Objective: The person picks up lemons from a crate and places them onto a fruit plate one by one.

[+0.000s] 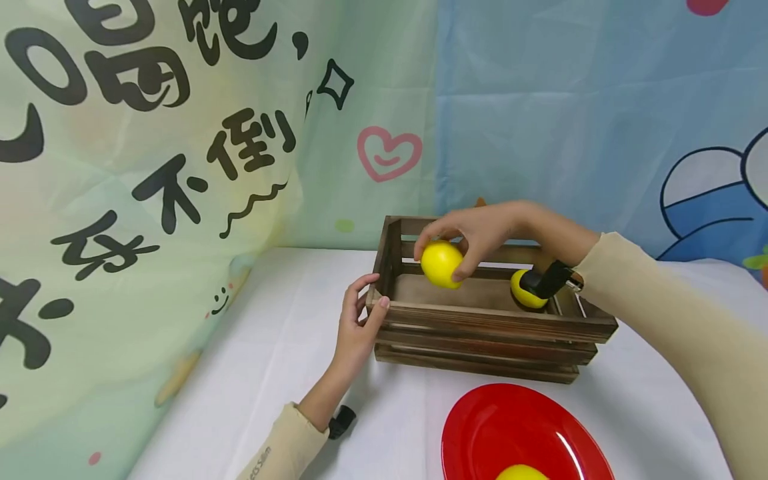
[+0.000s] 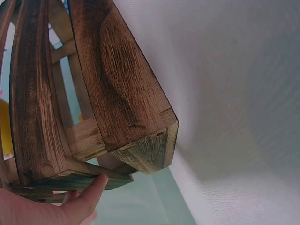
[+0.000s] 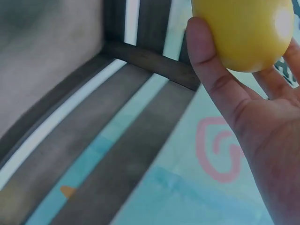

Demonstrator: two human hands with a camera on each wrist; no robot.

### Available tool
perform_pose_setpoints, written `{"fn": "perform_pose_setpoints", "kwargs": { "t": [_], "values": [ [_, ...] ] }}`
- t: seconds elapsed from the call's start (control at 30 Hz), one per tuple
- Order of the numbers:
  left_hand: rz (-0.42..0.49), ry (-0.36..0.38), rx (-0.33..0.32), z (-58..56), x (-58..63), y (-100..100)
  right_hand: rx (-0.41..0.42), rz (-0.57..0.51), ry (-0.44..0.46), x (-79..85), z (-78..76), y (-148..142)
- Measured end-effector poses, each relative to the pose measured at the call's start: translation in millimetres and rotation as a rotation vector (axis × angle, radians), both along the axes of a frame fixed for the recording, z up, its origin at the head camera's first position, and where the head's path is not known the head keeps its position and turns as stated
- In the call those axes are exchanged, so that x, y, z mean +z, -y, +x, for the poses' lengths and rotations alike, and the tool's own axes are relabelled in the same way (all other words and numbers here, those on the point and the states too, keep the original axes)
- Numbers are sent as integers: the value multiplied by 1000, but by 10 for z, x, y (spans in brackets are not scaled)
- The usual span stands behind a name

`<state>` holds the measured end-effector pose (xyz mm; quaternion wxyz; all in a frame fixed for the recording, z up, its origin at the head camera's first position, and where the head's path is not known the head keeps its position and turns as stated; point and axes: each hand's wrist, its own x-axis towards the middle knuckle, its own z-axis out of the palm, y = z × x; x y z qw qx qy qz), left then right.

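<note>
My right hand (image 1: pixel 480 230) pinches a smooth yellow lemon (image 1: pixel 441 265) between thumb and fingers, over the left half of a dark slatted wooden crate (image 1: pixel 480 340). In the right wrist view the held lemon (image 3: pixel 243 33) is in front of the crate's slats (image 3: pixel 93 117). At the crate's left front corner my left hand (image 1: pixel 357 330) grips the end, thumb on the rim; the left wrist view shows that thumb (image 2: pixel 91 197) against the wood. Another lemon (image 1: pixel 524 293) lies inside the crate at the right, partly hidden by the right wrist's black camera.
In front of the crate a red plate (image 1: pixel 510 407) sits on the white-covered table (image 1: pixel 240 373), with one more lemon (image 1: pixel 521 473) on it, cut off by the frame's lower edge. A printed cloth backdrop (image 1: pixel 360 67) hangs at the left and behind the crate.
</note>
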<state>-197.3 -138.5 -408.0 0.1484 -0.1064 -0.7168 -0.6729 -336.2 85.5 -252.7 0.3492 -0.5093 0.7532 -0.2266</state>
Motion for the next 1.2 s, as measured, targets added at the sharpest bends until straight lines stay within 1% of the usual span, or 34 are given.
{"fn": "perform_pose_setpoints", "kwargs": {
  "t": [0.13,0.3,0.4,0.53,0.67,0.73,0.87,0.93,1.03,1.2],
  "values": [
    [4,-1,2,5,4,3,2,-26,-7,118,63,-67],
    [4,3,-8,6,-6,-5,49,-83,-19,198,191,-188],
    [4,3,-9,6,-13,-4,81,-116,-17,214,295,-263],
    [-4,-1,-6,4,-6,2,144,-171,0,221,439,-346],
    [-10,-5,-2,0,-7,5,198,-206,-8,229,576,-415],
    [-8,-7,-1,0,-8,8,217,-209,-19,230,646,-434],
    [-6,-13,-4,-2,-3,14,296,-237,-43,218,784,-434],
    [-7,-14,-4,-3,3,15,330,-253,-72,209,852,-430],
    [-12,-13,3,-3,9,17,330,-248,-90,194,967,-449],
    [-17,-14,10,0,-4,11,302,-242,-75,120,1156,-523]
  ]
}}
